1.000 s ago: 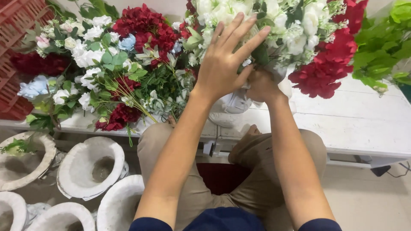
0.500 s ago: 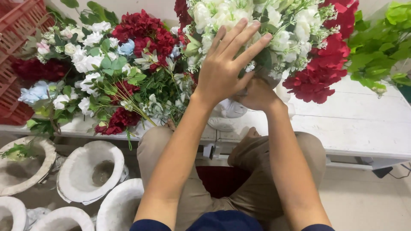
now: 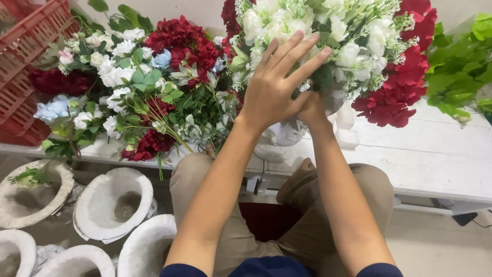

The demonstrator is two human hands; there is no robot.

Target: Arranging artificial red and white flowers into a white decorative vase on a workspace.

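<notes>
A large arrangement of white and red artificial flowers (image 3: 353,46) stands in a white vase (image 3: 287,134) on the white table (image 3: 441,159). My left hand (image 3: 279,82) lies flat against the near side of the arrangement, fingers spread over white blooms and greenery. Under it, my right hand (image 3: 312,109) reaches into the base of the bouquet, mostly hidden by the left hand and the leaves. What its fingers hold cannot be seen.
A loose heap of red, white and pale blue flowers (image 3: 138,87) lies on the table's left. A red plastic crate (image 3: 25,61) sits far left. Several white pedestal pots (image 3: 113,202) stand on the floor. Green foliage (image 3: 461,66) is at the right.
The arrangement and both hands sit slightly lower and nearer in the view. My left hand's fingers have pressed further into the blooms.
</notes>
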